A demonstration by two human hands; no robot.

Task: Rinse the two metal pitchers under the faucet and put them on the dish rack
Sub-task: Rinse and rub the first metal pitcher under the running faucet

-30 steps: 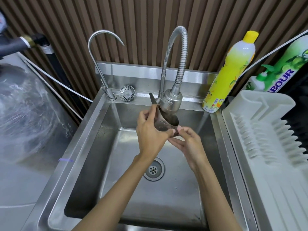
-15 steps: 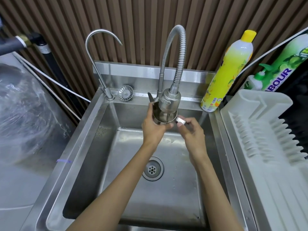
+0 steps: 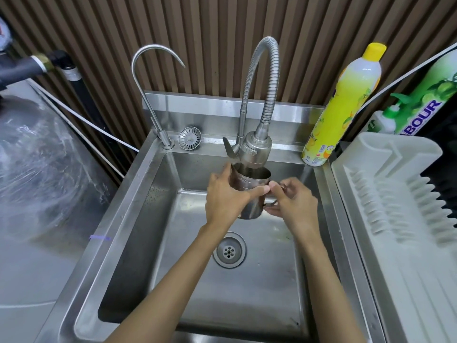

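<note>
While you held one metal pitcher (image 3: pixel 249 181) upright over the sink (image 3: pixel 138 194), its mouth just under the faucet (image 3: pixel 254 149) head, your left grip (image 3: pixel 226 196) wrapped its body and your right grip (image 3: pixel 293 201) pinched its handle. Whether water ran could not be told. You looked early in the task: this rinse was underway, no pitcher stood on the dish rack (image 3: pixel 395 194), and the second pitcher was out of view.
</note>
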